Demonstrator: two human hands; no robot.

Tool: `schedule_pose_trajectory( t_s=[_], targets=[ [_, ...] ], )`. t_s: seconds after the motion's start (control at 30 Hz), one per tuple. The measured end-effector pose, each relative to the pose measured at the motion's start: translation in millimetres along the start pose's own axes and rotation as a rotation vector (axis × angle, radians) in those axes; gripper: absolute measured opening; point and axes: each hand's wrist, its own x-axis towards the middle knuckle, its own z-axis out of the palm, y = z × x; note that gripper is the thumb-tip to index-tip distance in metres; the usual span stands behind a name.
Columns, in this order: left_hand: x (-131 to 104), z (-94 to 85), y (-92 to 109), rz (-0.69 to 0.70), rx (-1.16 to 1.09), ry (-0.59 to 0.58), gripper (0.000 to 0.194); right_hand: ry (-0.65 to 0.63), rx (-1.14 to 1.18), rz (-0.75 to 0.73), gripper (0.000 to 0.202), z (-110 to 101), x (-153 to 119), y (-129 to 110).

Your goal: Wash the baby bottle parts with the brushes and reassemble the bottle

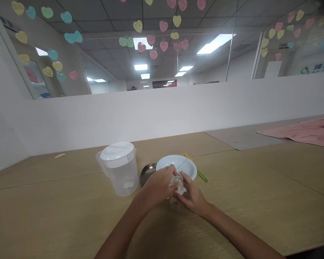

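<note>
Just in front of the white bowl (190, 166), I hold a small clear container (179, 182) with a rounded top between both hands. My left hand (163, 181) grips it from the left, with thumb and fingers curled round it. From the right, my right hand (193, 194) closes on it with fingertips and thumb. Much of the container is hidden by my fingers, so its exact kind does not show. A shallow metal dish (145, 173) lies left of the bowl, partly covered by my left hand.
A translucent pitcher (124, 178) with a white lid (117, 151) stands to the left. Behind the bowl lies a yellow and green handled tool (202, 175). A pink cloth (302, 132) is spread at the far right. A white wall (151, 115) with windows borders the wooden table (245, 194).
</note>
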Motion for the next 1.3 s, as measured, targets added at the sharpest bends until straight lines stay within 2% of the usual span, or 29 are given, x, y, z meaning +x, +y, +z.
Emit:
schedule_pose_trajectory(
  t_s=[0.1,0.23,0.4,0.47,0.67,0.87,1.1,1.2,1.3],
  targets=[
    [5.6,-0.5,-11.7,0.025,-0.123,0.022,0.028,-0.033,-0.008,-0.016,0.057,-0.7,3.1,-4.1],
    [13.1,0.0,-19.6,-0.004,-0.203,0.012,0.034,0.015,0.055,0.062,0.054,0.5,5.3,-9.5],
    [15.8,3.1,-24.5,0.018,-0.283,0.009,0.036,0.039,0.071,0.086,0.05,3.2,5.4,-11.2],
    [14.5,5.5,-25.2,0.019,-0.306,0.008,0.038,0.05,0.05,0.064,0.05,3.9,4.9,-10.5],
    [6.7,15.6,-23.1,-0.027,-0.286,0.078,0.047,0.088,-0.067,-0.124,0.058,4.9,2.7,-7.3],
    [5.5,23.5,-28.5,-0.022,-0.443,0.09,0.06,0.127,-0.109,-0.113,0.058,10.5,3.9,-3.6],
    [7.8,30.0,-38.2,-0.045,-0.6,0.086,0.064,0.167,-0.226,-0.117,0.06,18.6,6.9,1.1],
    [4.7,41.8,-40.1,-0.02,-0.675,0.159,0.058,0.145,-0.242,-0.124,0.06,14.2,7.2,-0.8],
    [-2.2,63.1,-41.1,0.009,-0.651,0.305,0.048,0.109,-0.218,-0.127,0.061,7.6,6.1,-4.3]
  ],
)
